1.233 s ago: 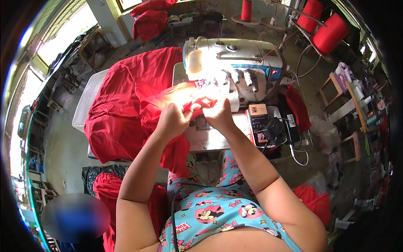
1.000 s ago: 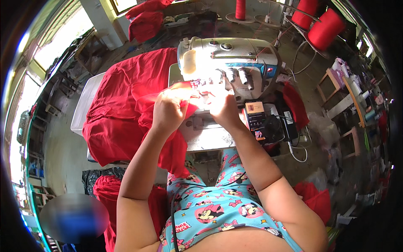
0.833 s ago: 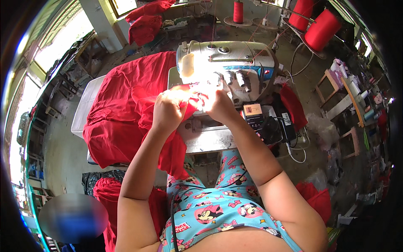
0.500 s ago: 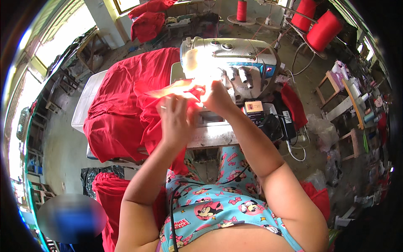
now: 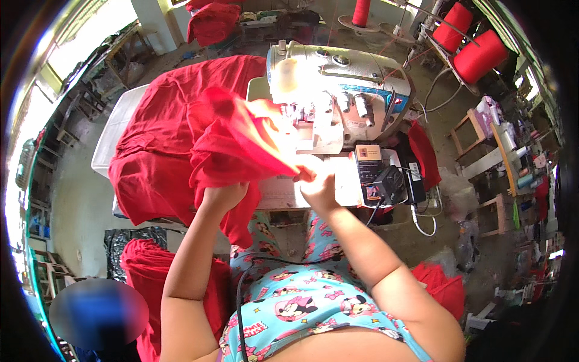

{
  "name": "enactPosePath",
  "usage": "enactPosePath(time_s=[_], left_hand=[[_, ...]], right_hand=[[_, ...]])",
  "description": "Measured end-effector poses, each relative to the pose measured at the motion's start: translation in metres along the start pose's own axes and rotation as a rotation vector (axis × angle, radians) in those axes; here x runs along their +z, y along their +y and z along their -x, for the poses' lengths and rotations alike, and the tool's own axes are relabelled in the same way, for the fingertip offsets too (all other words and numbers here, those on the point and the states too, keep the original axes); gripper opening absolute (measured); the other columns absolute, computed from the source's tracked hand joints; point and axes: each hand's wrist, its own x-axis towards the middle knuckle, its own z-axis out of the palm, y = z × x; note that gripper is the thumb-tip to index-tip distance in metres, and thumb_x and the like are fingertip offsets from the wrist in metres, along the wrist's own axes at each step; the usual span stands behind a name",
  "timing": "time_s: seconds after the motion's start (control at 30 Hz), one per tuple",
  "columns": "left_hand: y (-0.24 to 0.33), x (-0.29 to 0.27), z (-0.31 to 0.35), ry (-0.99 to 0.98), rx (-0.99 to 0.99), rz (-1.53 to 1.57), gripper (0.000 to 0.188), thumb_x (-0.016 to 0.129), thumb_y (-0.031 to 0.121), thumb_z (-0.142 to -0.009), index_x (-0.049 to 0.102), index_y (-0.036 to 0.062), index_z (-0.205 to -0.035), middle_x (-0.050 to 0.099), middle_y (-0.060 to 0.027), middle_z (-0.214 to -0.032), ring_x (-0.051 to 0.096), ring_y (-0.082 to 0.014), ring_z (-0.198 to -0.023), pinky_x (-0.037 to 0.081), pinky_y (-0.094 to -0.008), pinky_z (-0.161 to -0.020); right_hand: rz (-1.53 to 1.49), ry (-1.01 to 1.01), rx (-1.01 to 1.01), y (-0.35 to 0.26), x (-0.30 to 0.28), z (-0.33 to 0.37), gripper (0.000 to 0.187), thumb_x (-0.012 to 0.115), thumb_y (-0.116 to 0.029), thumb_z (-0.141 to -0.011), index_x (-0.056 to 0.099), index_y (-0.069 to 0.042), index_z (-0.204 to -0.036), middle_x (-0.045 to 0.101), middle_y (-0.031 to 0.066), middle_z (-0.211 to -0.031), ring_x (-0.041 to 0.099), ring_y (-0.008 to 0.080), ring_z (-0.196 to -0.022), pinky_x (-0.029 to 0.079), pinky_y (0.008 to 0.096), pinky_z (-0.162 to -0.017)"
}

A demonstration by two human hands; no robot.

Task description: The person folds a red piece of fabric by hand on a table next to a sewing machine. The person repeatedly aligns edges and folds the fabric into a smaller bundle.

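Note:
A piece of red fabric (image 5: 235, 145) is raised in front of the sewing machine (image 5: 344, 75), its folds fanned out to the left of the needle area. Between thumb and fingers, my right hand (image 5: 318, 184) pinches its near right corner. My left hand (image 5: 227, 195) is closed at the lower edge of the same cloth, which covers most of its fingers. The machine's lamp glares on the needle and presser foot, so details there are washed out. Both hands are on the near side of the machine bed, apart from the needle.
More red cloth (image 5: 157, 120) lies over the white table (image 5: 111, 130) at left. A phone box (image 5: 369, 158) and a black adapter (image 5: 391, 184) with cables sit to the right. Red thread cones (image 5: 480, 56) stand at the back right. Red fabric (image 5: 142, 265) is heaped beside my left leg.
My hands have drawn the red fabric away from the needle area. The right hand came back toward me; the left went lower and left, under the cloth. The view shifted slightly.

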Motion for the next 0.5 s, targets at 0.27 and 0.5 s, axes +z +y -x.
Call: enactPosePath(time_s=[0.27,0.5], left_hand=[[-0.004,-0.005,-0.018,-0.217,-0.245,0.27,0.038,0.049,0.041,-0.092,0.063,0.0077,-0.104,0.065,-0.0184,-0.094,0.063,-0.0362,-0.083,0.049,-0.0448,-0.076],[0.049,-0.076,-0.041,-0.069,-0.06,0.403,0.017,0.071,0.016,-0.076,0.068,0.0092,-0.091,0.065,-0.0097,-0.093,0.061,-0.0279,-0.088,0.047,-0.0389,-0.08]], right_hand=[[0.174,0.137,-0.262,0.016,0.012,-0.032,0.031,0.053,0.016,-0.073,0.067,0.003,-0.098,0.069,0.0141,-0.094,0.067,0.022,-0.089,0.052,0.0295,-0.081],[0.238,0.102,-0.219,-0.001,0.005,-0.037,0.03,0.052,0.011,-0.075,0.067,0.001,-0.099,0.068,0.0159,-0.097,0.067,0.0237,-0.088,0.053,0.0303,-0.077]])
